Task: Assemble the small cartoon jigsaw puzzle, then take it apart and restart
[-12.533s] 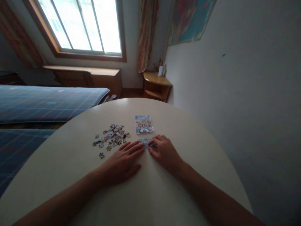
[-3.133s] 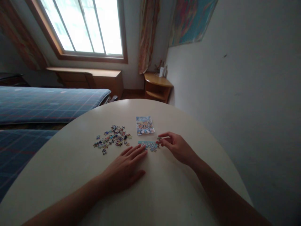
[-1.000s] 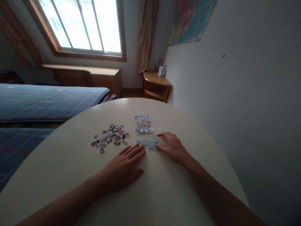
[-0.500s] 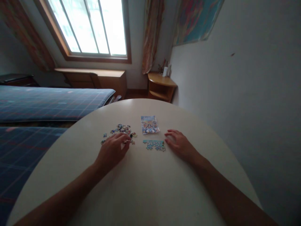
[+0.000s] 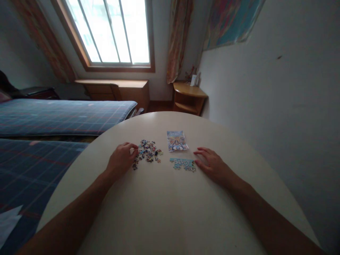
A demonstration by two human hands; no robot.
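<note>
My left hand [image 5: 120, 157] rests at the left edge of a pile of small loose jigsaw pieces [image 5: 149, 151]. Its thumb and fingertips curl together; what they pinch, if anything, is too small to make out. Right of the pile lies a joined strip of light-blue jigsaw pieces [image 5: 183, 163] with white lettering and an uneven lower edge. My right hand [image 5: 211, 164] lies on the table with fingers apart, thumb or fingertip by the strip's right end. Just beyond the strip is a flat printed packet [image 5: 176, 141] with a cartoon picture.
Everything lies on a round cream table [image 5: 170, 209]. A bed with a blue plaid mattress [image 5: 66, 115] stands to the left, and a white wall [image 5: 278, 106] is to the right. Behind are a wooden desk [image 5: 132, 84] and a corner shelf [image 5: 190, 90] under the window.
My left hand has drawn back leftward off the pile, uncovering more pieces. My right hand stays beside the strip. The whole view has shifted slightly.
</note>
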